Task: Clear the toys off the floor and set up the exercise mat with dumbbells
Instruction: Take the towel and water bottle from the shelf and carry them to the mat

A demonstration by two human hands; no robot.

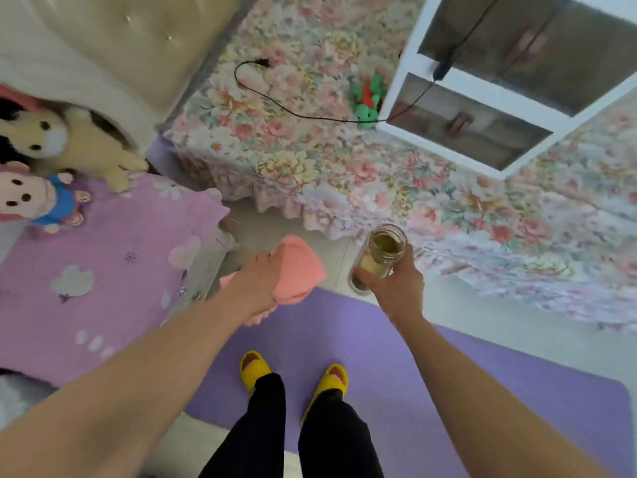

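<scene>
A purple exercise mat (pixel 396 357) lies on the floor and I stand on it in yellow slippers (pixel 255 369). My left hand (pixel 256 282) grips a folded pink towel (pixel 300 267) above the mat's far edge. My right hand (pixel 393 281) holds a clear glass bottle (pixel 379 257) with yellowish-green liquid, its mouth uncovered. Two plush toys, a yellow one (pixel 69 143) and a pink monkey in blue (pixel 38 198), sit on the purple bedspread at the left. A green toy (pixel 367 98) lies on the floral cloth. No dumbbells are in view.
A floral-covered surface (pixel 310 150) stretches ahead and to the right, with a black cable (pixel 275 98) across it. A white cabinet with grey drawers (pixel 482 108) stands at the upper right. A bed with a purple bedspread (pixel 103 270) and padded headboard (pixel 103 39) is on the left.
</scene>
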